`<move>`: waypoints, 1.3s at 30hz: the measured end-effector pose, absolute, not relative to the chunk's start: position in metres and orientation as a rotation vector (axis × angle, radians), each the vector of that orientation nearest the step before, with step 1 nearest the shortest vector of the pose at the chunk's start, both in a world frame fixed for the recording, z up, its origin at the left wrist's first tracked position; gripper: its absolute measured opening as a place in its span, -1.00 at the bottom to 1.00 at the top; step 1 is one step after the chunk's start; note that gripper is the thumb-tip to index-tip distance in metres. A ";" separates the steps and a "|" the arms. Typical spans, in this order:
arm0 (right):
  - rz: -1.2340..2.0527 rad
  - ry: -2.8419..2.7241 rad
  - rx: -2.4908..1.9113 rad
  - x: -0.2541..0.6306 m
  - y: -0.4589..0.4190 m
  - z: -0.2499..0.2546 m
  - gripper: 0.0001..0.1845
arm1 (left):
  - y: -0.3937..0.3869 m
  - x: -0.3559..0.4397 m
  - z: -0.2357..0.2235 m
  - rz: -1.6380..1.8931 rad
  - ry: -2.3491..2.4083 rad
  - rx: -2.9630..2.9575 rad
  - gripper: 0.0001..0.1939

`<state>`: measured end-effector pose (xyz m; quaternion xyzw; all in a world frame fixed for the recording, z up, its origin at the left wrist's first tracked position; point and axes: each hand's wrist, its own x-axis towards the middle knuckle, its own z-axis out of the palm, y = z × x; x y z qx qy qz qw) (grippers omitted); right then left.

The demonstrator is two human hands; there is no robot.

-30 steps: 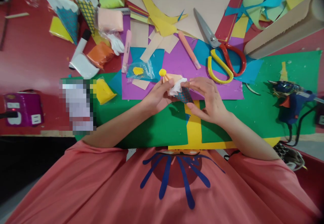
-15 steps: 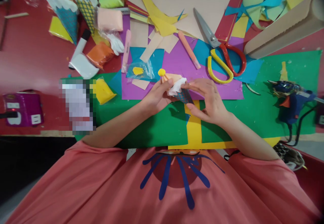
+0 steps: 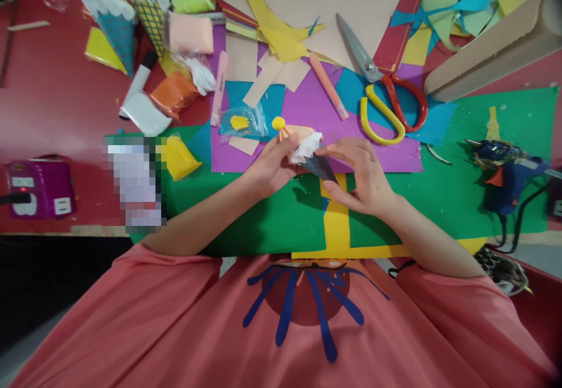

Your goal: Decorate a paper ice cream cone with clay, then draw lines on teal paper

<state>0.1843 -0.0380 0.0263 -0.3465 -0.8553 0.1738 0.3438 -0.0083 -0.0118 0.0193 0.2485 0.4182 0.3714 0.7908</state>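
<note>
I'm pinching one little cone (image 3: pixel 307 147) between the thumb and fingers of my left hand (image 3: pixel 272 168), right over the purple sheet's (image 3: pixel 386 157) near edge, with some fingertips hiding behind it, while my right hand (image 3: pixel 366 171) is spreading thumb and fingers beside it (honestly can't tell if I'm touching). Past that, one pair of scissors (image 3: pixel 370 69) and two pinkish sticks (image 3: pixel 328 86) are lying around, and at least three other cones (image 3: pixel 115 31) are sitting far left, one getting cut off up top.
</note>
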 end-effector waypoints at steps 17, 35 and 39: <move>0.871 -1.885 -1.105 0.178 -0.044 0.022 -0.57 | -0.009 -0.009 0.025 0.904 0.854 0.485 -0.66; 0.673 -1.987 -1.070 0.176 -0.046 0.025 -0.68 | -0.012 -0.008 0.024 0.804 0.818 0.445 -0.62; 0.354 -2.100 -0.896 0.179 -0.041 0.028 -0.69 | -0.012 -0.008 0.022 0.780 0.853 0.463 -0.65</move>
